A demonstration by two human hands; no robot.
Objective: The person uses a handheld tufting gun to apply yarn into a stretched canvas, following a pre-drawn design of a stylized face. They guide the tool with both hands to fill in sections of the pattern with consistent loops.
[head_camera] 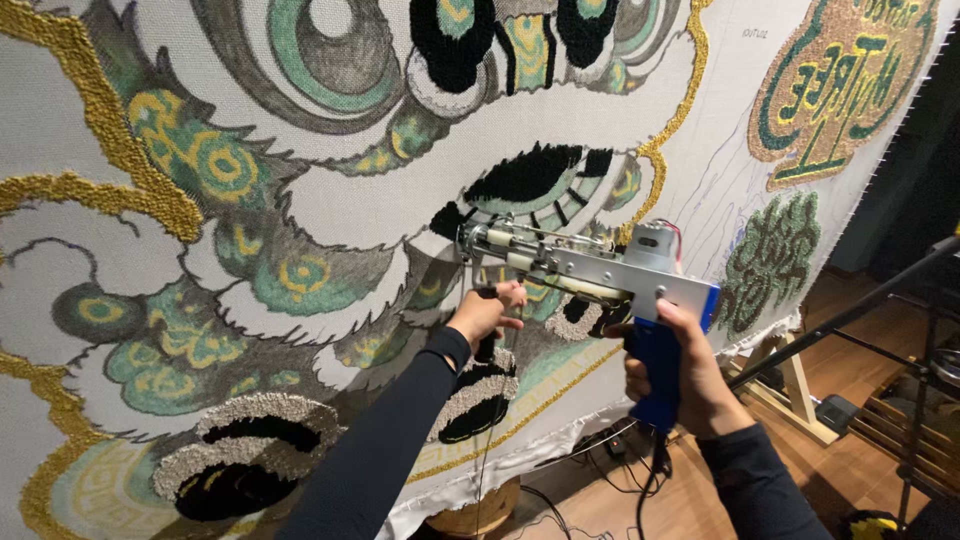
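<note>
Nearest the camera, the right hand [672, 368] is wrapping its fingers fully around the blue plastic pistol grip [655, 375] of a silver metal tufting gun [590, 265], gripping it firmly, which looks to be how the weight of the tool is being carried while it points at the cloth. A dark cable [655, 470] is hanging down from the bottom of the grip toward the wooden floor [850, 370]. A little further forward, the left hand [485, 312], in a long dark sleeve, is closing its fingers around the black front handle under the gun's nose, apparently steadying the tip and pressing it into the fabric; whether the fingers are meeting all the way around cannot be told. The gun's needle end is touching the large stretched white backing cloth [330, 215] near its lower middle, just beside a patch of black pile. The cloth is being held taut and upright on a frame, so both hands are reaching out level to it. Across it are lying tufted areas of green, grey, black and gold yarn forming curling shapes, with bare white parts between. At the far right, a pale wooden frame foot [795, 385] is standing on the floor, near a black metal stand [880, 300].
</note>
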